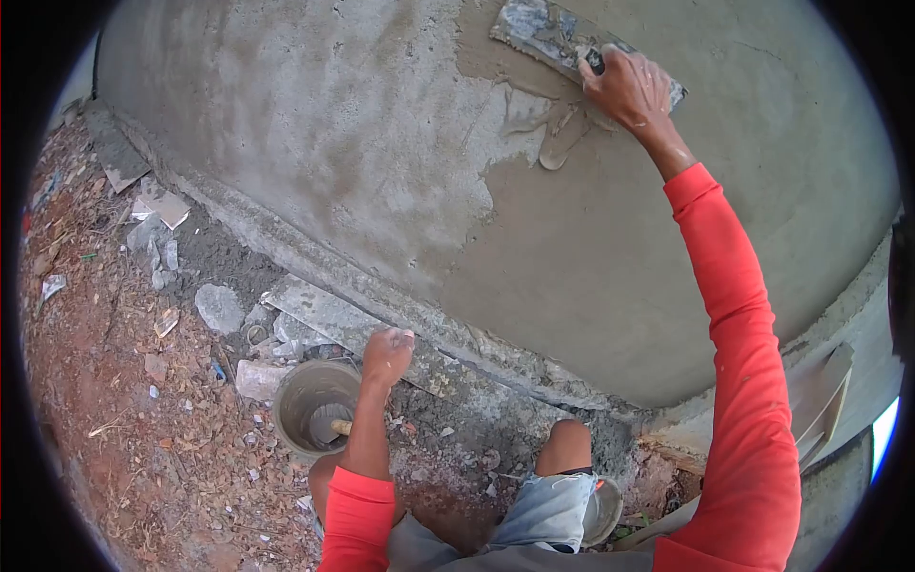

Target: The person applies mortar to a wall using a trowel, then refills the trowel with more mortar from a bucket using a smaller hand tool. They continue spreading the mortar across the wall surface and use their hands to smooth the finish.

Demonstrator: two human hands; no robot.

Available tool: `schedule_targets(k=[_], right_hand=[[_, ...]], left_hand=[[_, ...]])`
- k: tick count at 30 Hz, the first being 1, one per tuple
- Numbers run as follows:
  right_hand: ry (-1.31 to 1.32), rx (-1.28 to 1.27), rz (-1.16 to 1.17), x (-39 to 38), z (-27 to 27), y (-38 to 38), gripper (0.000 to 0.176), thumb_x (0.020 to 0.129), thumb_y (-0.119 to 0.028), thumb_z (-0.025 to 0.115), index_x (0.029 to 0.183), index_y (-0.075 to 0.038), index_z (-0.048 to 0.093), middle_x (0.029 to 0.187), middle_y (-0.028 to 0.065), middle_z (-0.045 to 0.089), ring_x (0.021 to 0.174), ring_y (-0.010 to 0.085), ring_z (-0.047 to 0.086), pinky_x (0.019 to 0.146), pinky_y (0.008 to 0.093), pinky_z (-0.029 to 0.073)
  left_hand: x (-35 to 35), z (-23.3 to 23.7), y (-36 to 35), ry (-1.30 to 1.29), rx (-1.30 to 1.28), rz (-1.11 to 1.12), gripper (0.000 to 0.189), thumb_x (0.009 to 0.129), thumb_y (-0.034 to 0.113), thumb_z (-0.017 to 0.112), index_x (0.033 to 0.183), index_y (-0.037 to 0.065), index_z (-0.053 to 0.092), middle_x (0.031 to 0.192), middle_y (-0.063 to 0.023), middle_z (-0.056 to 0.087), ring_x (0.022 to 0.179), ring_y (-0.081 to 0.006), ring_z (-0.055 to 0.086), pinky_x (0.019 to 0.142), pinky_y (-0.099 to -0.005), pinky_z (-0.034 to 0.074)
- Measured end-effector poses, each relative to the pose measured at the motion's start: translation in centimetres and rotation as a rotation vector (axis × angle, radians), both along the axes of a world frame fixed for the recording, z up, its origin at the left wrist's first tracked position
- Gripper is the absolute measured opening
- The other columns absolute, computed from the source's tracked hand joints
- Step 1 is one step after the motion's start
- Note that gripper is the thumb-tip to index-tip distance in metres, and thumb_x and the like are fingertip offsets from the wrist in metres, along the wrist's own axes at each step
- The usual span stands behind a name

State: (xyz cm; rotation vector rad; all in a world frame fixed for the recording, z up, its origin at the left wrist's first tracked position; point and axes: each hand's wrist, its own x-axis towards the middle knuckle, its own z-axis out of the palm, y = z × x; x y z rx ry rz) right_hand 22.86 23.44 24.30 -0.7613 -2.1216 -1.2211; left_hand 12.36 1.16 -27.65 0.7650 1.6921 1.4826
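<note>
My right hand [631,88] grips a mortar-smeared trowel [543,30] by its handle, its long flat blade against the wall [343,124]. Just below the blade, thick ridges of wet mortar [564,138] stick to the surface. Darker, smoother plaster covers the wall's right part; the left part is paler and rough. My left hand [389,355] is closed in a fist near the wall's base, above a bucket [284,410]. Whether its fingers hold anything is hidden. A handle sticks out of the bucket beside my left forearm.
A concrete ledge [353,286] runs along the wall's foot, with a flat board [324,313] beside it. Broken rubble [219,308] and stones lie on the reddish ground [124,381]. Another round container [602,510] stands by my knee.
</note>
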Motion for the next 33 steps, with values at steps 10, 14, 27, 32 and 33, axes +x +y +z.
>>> schedule_targets(k=[10, 14, 27, 32, 33], right_hand=[[-0.212, 0.049, 0.123, 8.0, -6.5, -1.0, 0.038, 0.102, -0.04, 0.071, 0.088, -0.005, 0.067, 0.07, 0.0196, 0.071, 0.064, 0.041, 0.071, 0.057, 0.0512, 0.056], [-0.176, 0.046, 0.121, 4.8, -8.3, 1.1, 0.036, 0.102, -0.036, 0.07, 0.087, -0.004, 0.066, 0.068, 0.0183, 0.071, 0.062, 0.0402, 0.072, 0.058, 0.0495, 0.058], [0.373, 0.43, 0.148, 1.6, 16.7, 0.0, 0.035, 0.1, -0.032, 0.066, 0.084, -0.003, 0.078, 0.083, 0.0244, 0.077, 0.077, 0.0432, 0.078, 0.071, 0.0518, 0.062], [0.109, 0.177, -0.025, 6.3, 4.5, -0.7, 0.044, 0.101, -0.045, 0.068, 0.089, -0.002, 0.07, 0.074, 0.0236, 0.073, 0.072, 0.0452, 0.074, 0.066, 0.055, 0.058], [0.015, 0.127, -0.02, 6.2, 1.4, -0.8, 0.04, 0.102, -0.04, 0.068, 0.09, -0.002, 0.071, 0.07, 0.0223, 0.072, 0.067, 0.0458, 0.073, 0.063, 0.0539, 0.058]], left_hand=[[-1.0, 3.0, -2.8, 0.043, 0.089, 0.018, 0.036, 0.106, 0.03, 0.068, 0.111, -0.005, 0.077, 0.09, -0.0078, 0.076, 0.079, -0.0145, 0.068, 0.074, -0.0342, 0.054], [-0.7, 2.6, -2.7, 0.015, 0.006, 0.021, 0.034, 0.104, 0.028, 0.069, 0.107, -0.004, 0.078, 0.085, -0.0115, 0.078, 0.078, -0.0175, 0.071, 0.076, -0.0377, 0.055], [-1.6, -0.2, -1.4, 0.037, -0.001, 0.079, 0.036, 0.104, 0.028, 0.069, 0.108, -0.006, 0.077, 0.089, -0.0135, 0.079, 0.081, -0.0195, 0.071, 0.079, -0.0386, 0.055], [-1.4, 0.5, -1.1, -0.064, 0.068, 0.062, 0.035, 0.104, 0.028, 0.068, 0.106, -0.006, 0.077, 0.094, -0.016, 0.081, 0.085, -0.0218, 0.073, 0.082, -0.0403, 0.055], [-1.6, 0.5, -1.2, -0.015, 0.021, 0.048, 0.035, 0.104, 0.028, 0.068, 0.106, -0.006, 0.077, 0.093, -0.0155, 0.081, 0.085, -0.0211, 0.073, 0.082, -0.0398, 0.055]])
